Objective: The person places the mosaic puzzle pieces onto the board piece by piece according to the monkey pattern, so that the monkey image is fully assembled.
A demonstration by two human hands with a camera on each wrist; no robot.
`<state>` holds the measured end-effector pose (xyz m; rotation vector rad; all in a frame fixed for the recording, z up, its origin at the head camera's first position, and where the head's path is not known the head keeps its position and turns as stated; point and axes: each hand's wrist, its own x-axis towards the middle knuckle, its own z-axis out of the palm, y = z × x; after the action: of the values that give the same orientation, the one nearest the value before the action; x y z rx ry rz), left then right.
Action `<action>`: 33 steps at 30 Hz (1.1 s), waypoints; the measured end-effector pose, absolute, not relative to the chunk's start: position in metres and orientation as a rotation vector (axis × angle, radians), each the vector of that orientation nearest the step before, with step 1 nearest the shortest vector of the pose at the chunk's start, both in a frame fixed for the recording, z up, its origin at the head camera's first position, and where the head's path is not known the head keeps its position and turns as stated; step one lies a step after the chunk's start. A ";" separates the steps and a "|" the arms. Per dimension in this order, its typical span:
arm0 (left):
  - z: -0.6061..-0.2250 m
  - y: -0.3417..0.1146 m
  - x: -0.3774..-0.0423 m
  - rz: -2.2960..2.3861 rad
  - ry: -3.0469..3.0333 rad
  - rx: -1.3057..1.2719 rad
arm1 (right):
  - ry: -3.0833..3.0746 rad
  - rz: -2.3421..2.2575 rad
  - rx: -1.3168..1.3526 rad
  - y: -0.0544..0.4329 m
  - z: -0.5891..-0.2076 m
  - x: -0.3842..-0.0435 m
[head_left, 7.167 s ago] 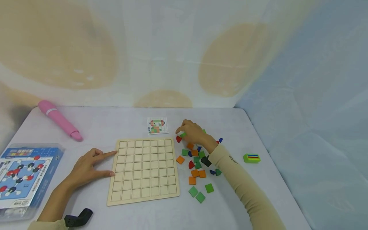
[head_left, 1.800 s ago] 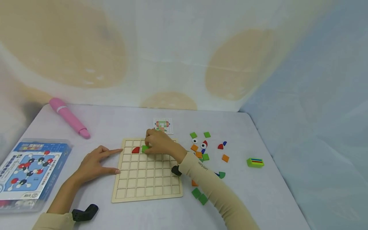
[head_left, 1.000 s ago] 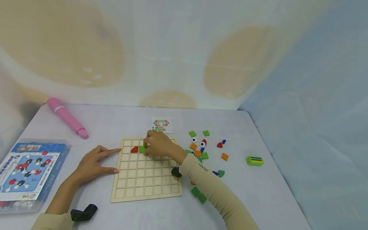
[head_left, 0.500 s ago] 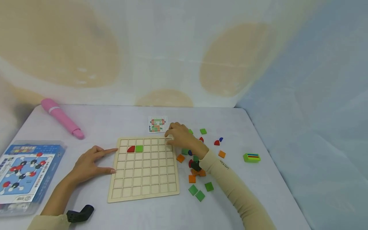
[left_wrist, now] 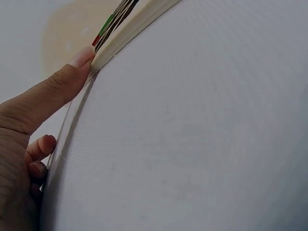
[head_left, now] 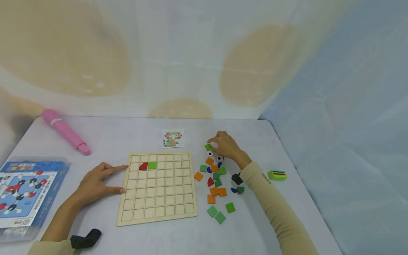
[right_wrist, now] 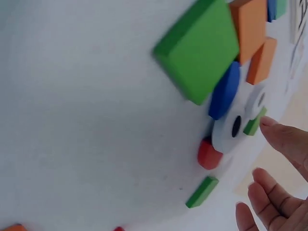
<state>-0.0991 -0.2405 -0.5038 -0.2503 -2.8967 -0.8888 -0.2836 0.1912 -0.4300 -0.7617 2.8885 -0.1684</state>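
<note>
A wooden grid board (head_left: 157,224) lies on the table with a red quarter-circle piece (head_left: 143,165) and a green square tile (head_left: 152,165) side by side in its second row. My left hand (head_left: 97,180) touches the board's left edge with index finger and thumb spread; the left wrist view shows the thumb (left_wrist: 57,86) against that edge. Over the far end of the loose pieces is my right hand (head_left: 227,146), beside another green tile (head_left: 208,147). Its thumb (right_wrist: 284,137) and fingers stand apart in the right wrist view, with nothing between them.
Orange tiles (head_left: 198,176), green tiles, red and blue rounded pieces and white eye discs (head_left: 210,153) lie right of the board. A pattern card (head_left: 173,138) is behind it. Further out are a pink wand-like object (head_left: 65,131), a boxed set (head_left: 30,198) and a lime-green block (head_left: 277,175).
The red quarter-circle and green tile have come onto the bare board. My right hand has let go of that tile and moved right to the loose pieces. My left hand stays at the edge.
</note>
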 end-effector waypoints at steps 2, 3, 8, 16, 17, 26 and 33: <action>-0.505 -0.240 -0.099 -0.899 -2.896 -0.251 | 2.881 -0.143 -0.768 0.192 -0.433 -0.285; -0.506 -0.240 -0.099 -0.902 -2.895 -0.251 | 2.879 -0.128 -0.773 0.192 -0.434 -0.285; -0.507 -0.237 -0.099 -0.911 -2.893 -0.261 | 2.894 -0.092 -0.794 0.194 -0.435 -0.284; -0.503 -0.233 -0.100 -0.926 -2.914 -0.250 | 2.889 -0.211 -0.808 0.203 -0.437 -0.287; -0.503 -0.233 -0.100 -0.930 -2.912 -0.246 | 2.898 -0.216 -0.820 0.202 -0.438 -0.288; -0.505 -0.235 -0.103 -0.907 -2.925 -0.232 | 2.905 -0.410 -0.959 0.176 -0.436 -0.276; -0.503 -0.235 -0.102 -0.922 -2.935 -0.231 | 2.797 -0.423 -1.133 0.128 -0.424 -0.256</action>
<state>-0.1022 -0.2355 -0.5026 -0.2315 -2.9353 -0.9220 -0.2564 0.1277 -0.4240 -1.1327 2.7966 -0.4225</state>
